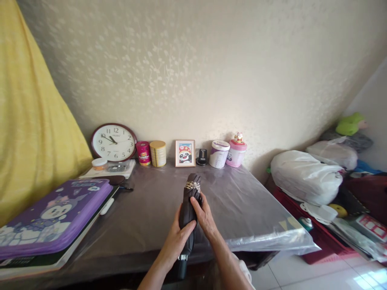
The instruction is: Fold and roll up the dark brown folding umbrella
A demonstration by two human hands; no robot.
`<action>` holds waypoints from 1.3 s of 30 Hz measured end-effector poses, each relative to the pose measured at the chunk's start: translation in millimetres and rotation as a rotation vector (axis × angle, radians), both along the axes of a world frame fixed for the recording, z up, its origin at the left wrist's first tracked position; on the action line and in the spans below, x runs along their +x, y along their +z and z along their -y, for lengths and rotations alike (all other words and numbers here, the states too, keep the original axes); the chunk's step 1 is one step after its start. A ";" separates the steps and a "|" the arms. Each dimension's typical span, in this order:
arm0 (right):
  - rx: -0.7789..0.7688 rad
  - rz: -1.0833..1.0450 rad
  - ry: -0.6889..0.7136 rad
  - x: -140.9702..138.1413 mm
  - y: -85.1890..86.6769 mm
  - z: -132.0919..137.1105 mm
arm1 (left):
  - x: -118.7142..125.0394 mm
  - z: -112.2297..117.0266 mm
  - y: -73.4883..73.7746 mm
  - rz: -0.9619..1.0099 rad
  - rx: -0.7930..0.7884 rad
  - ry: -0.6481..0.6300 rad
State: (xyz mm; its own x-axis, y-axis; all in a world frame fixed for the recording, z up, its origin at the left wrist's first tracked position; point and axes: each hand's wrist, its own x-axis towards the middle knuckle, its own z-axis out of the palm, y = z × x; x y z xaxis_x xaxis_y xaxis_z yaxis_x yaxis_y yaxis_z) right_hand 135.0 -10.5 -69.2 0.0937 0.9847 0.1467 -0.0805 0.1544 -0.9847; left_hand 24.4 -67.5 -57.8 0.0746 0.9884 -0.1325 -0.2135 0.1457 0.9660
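A folded black umbrella (188, 209) is held over the front of the table, its handle pointing down toward me. Round its upper part runs a patterned light-and-dark band (192, 185). My left hand (182, 231) wraps the lower part of the folded cloth, thumb across the front. Higher up on the right side, my right hand (203, 213) grips it with the thumb on top. The fingers behind the umbrella are hidden.
Plastic sheeting covers the table (236, 201). Along the wall stand a clock (114, 141), tins (157, 154), a framed panda picture (185, 154) and tubs (219, 154). A purple case (57, 213) lies left. Bags (305, 177) are piled at the right.
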 end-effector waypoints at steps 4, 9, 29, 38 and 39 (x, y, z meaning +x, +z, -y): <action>0.037 0.064 -0.029 -0.8 -3.3 -1.9 | -1.9 -1.9 0.4 -0.037 0.101 0.061; 0.093 0.195 0.004 3.4 -9.0 -5.2 | -8.1 -4.3 -1.2 -0.072 0.008 0.040; -0.129 -0.229 0.164 21.4 0.8 -8.1 | -22.9 -9.4 -2.6 -0.040 -0.106 -0.018; -0.112 -0.216 0.138 38.6 2.4 -7.1 | -26.6 -5.0 1.4 -0.053 -0.066 0.002; -0.113 -0.235 0.133 40.7 3.2 -6.6 | -26.3 -4.2 2.9 -0.058 -0.062 0.002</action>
